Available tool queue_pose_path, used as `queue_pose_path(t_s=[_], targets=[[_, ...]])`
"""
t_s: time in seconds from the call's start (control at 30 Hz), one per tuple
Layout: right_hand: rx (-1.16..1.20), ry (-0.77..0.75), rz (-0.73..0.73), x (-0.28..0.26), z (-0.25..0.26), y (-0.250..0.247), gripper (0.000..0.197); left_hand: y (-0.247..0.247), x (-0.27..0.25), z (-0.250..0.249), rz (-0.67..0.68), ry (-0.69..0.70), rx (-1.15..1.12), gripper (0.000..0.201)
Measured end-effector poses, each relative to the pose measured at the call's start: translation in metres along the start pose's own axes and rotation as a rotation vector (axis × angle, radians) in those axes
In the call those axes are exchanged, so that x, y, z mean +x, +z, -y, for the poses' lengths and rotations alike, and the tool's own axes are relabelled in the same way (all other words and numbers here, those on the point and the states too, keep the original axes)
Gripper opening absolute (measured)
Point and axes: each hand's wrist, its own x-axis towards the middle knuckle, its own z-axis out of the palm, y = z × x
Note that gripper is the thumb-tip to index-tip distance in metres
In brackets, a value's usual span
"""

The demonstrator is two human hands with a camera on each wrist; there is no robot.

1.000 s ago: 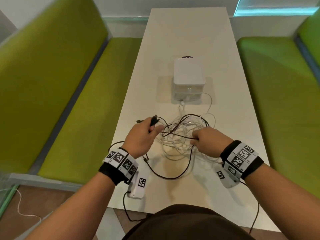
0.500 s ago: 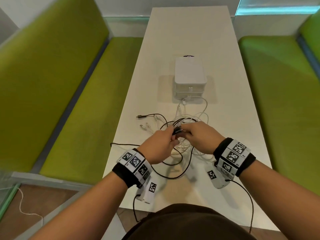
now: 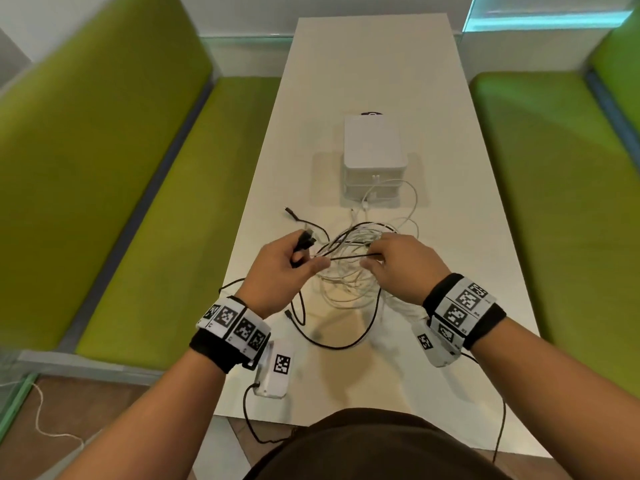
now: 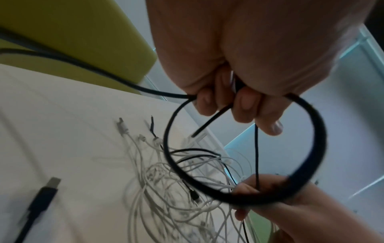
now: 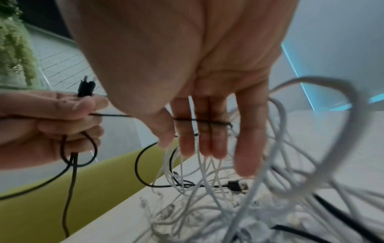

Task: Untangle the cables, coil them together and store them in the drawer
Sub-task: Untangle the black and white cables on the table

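Stretching between green benches (image 3: 114,188), long white table (image 3: 374,71) (cables (image 3: 349,282) heaped), left hand (image 3: 284,271) gripping black cable (image 3: 346,258), right hand (image 3: 398,261) fingers straight.

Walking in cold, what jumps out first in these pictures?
The tangle of white cables and a black cable on the near end of the white table, with both hands in it. The left hand grips a coil of black cable, and a thin black strand runs taut across to the right hand. Beyond them sits a small white drawer box, and bright green benches flank the table.
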Motion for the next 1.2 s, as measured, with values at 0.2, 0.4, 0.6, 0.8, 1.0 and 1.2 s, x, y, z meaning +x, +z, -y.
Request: queue_pose_path(t_s=[0.2,0.4,0.6,0.8,1.0,1.2], targets=[[0.035,-0.126,0.008,0.0,0.002,-0.007,0.015,-0.018,-0.004,-0.003,-0.098,0.011,-0.232,0.044],[0.177,-0.076,-0.205,0.001,-0.008,-0.012,0.02,-0.033,-0.007,0.012,-0.027,-0.028,-0.106,0.046],[0.143,-0.04,0.048,0.002,-0.001,-0.013,0.017,-0.024,0.0,0.016,0.084,-0.23,0.774,0.013],[0.002,-0.145,-0.058,0.002,0.023,-0.011,0.019,0.017,-0.001,-0.017,0.189,0.106,0.564,0.017],[0.026,-0.053,-0.065,-0.003,0.002,-0.004,0.029,0.014,0.008,-0.026,0.094,0.088,0.302,0.014],[0.18,-0.004,-0.1,0.002,-0.024,-0.014,0.022,-0.024,0.008,-0.029,-0.049,0.119,0.236,0.031]])
